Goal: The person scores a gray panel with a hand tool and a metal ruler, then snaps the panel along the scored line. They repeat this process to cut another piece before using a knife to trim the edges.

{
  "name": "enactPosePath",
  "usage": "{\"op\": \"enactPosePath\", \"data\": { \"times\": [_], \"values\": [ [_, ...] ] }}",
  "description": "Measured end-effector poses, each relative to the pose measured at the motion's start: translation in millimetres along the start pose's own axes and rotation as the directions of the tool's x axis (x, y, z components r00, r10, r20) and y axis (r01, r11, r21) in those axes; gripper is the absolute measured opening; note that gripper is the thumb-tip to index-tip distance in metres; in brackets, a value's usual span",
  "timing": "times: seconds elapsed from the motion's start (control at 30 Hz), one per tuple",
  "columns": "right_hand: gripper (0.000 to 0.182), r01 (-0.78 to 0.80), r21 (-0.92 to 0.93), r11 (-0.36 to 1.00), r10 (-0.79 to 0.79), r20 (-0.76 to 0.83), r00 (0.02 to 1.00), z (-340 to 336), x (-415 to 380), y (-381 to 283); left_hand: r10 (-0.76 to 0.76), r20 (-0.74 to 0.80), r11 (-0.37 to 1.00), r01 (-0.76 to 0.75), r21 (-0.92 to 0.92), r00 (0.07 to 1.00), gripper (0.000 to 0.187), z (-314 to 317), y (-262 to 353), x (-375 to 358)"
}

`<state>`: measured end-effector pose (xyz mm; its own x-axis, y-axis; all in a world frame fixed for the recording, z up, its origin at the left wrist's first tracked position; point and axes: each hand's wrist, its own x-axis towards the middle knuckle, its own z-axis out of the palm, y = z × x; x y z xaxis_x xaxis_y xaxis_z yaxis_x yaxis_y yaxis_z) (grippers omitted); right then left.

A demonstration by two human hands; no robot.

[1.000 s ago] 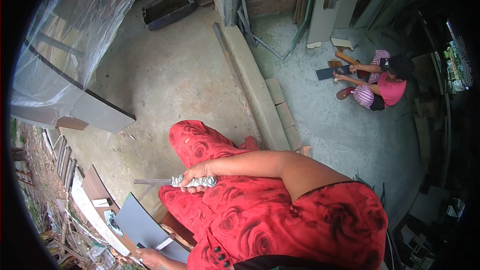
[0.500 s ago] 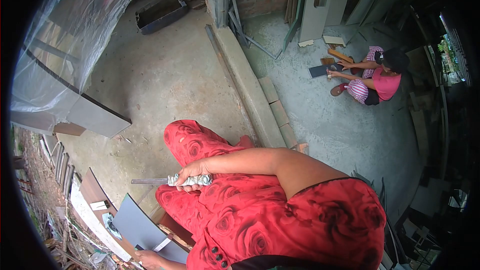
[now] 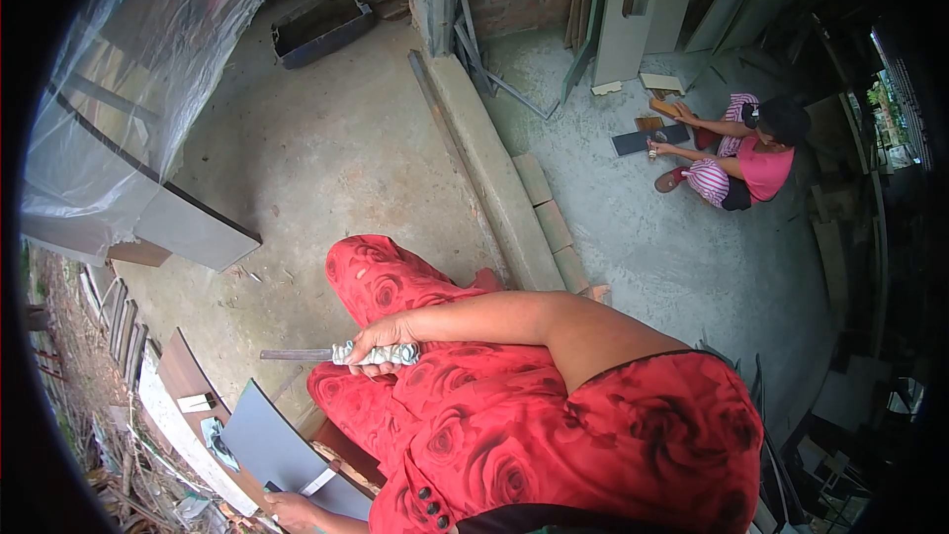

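My right hand (image 3: 381, 344) is closed around the pale, wrapped handle of a flat metal tool (image 3: 297, 354). Its straight grey bar points left, above my bent legs. I cannot make out whether the bar has a cutting edge. At the bottom, my left hand (image 3: 297, 511) lies against a grey-blue panel (image 3: 267, 435), with its fingers curled by a small dark thing (image 3: 273, 487). What those fingers grip is partly hidden. A white strip (image 3: 319, 481) lies across the panel near that hand. Brown board (image 3: 183, 368) shows beyond the panel, with a light blue crumpled piece (image 3: 217, 440) on it.
A co-worker (image 3: 766, 158) squats at upper right, near a dark board (image 3: 647, 140) and a wooden block (image 3: 664, 109). A low concrete ledge (image 3: 494, 178) divides the floor. Plastic sheeting (image 3: 168, 49) hangs at left, above a grey panel (image 3: 198, 222). A black trough (image 3: 321, 35) stands behind.
The co-worker's far hand has moved from the dark board up to the wooden block. My two hands and the wrapped-handle tool have stayed almost in place.
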<state>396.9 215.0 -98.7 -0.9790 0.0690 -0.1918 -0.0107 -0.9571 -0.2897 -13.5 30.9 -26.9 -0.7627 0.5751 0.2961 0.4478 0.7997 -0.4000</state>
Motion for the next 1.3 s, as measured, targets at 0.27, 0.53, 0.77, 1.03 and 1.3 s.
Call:
{"op": "enactPosePath", "data": {
  "times": [0.27,0.53,0.77,1.03,1.3],
  "values": [
    [0.025,-0.018,0.001,1.000,0.018,-0.016,1.000,1,0,0,-0.102,0.080,0.991,0.108,-0.076,0.992,0.050,-25,10,-7],
    [0.023,-0.013,0.010,1.000,0.013,-0.023,1.000,0,-1,-2,-0.090,0.004,0.975,0.089,-0.205,0.996,0.061,-42,17,-16],
    [0.022,0.048,0.032,0.998,-0.041,-0.196,0.980,13,-12,-6,-0.207,0.231,0.856,0.291,-0.428,0.951,0.054,-47,13,-13],
    [0.019,-0.122,-0.693,0.711,-0.297,-0.452,0.841,67,18,-27,-0.321,0.212,0.762,0.385,-0.521,0.923,0.044,-54,15,-12],
    [0.029,-0.040,-0.984,-0.174,-0.262,0.007,0.965,171,110,-38,-0.292,0.157,0.755,0.328,-0.568,0.943,0.042,-53,11,-12]
  ]
}}
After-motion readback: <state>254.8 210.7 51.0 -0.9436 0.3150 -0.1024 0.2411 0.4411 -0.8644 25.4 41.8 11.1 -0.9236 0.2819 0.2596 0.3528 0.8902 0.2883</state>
